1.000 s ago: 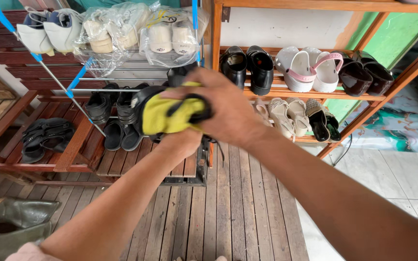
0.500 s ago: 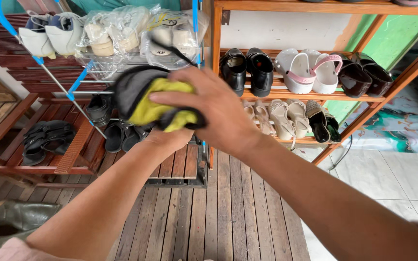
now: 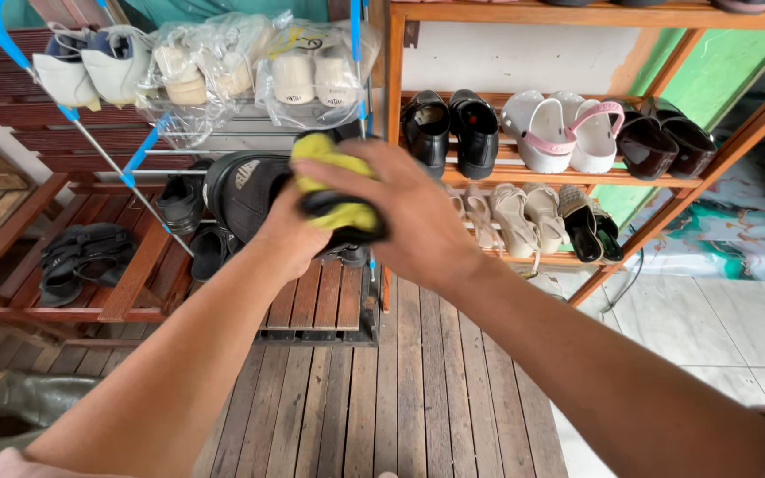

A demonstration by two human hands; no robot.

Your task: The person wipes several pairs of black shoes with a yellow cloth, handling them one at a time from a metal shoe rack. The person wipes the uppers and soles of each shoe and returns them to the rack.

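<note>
My left hand (image 3: pixel 289 239) grips a black shoe (image 3: pixel 245 195) from below, its sole turned towards me. My right hand (image 3: pixel 400 212) presses a yellow cloth (image 3: pixel 329 181) against the shoe's right end, fingers curled over it. Both hands are raised in front of the shoe racks, above the wooden plank floor (image 3: pixel 374 389).
A blue and metal rack (image 3: pixel 135 150) on the left holds white sneakers (image 3: pixel 90 75), bagged shoes (image 3: pixel 241 71) and black sandals (image 3: pixel 81 252). The orange wooden shelf (image 3: pixel 506 173) on the right carries black shoes (image 3: pixel 453 128), white clogs (image 3: pixel 564 128), dark slippers (image 3: pixel 666 142) and beige sandals (image 3: pixel 524 212). Tiled floor lies at right.
The shoe has turned so more of its black sole shows at left, and the yellow cloth has slid to the shoe's right end under my right hand. Both hands moved slightly right.
</note>
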